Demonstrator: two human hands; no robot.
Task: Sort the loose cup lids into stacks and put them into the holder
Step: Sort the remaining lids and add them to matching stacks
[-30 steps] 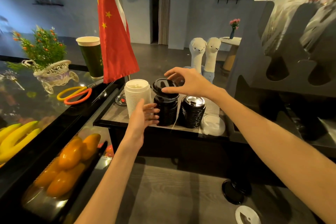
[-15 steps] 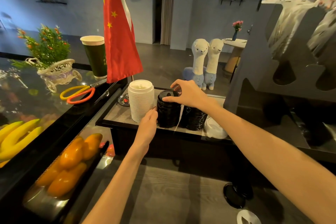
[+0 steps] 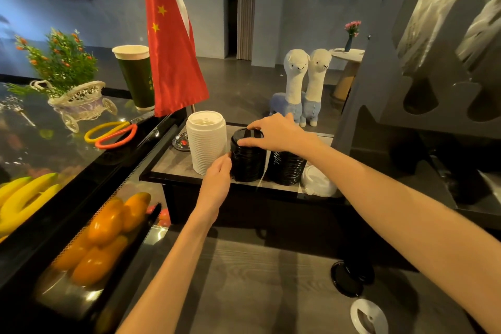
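R hand fingers clamped on top of black lid stack; L hand gripping stack's side.

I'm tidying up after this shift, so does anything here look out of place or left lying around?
Yes. Two lids lie loose on the lower counter, apart from the stacks: a black lid and a white lid nearer the camera. Another white lid sits alone at the holder's right end, overhanging its front edge.
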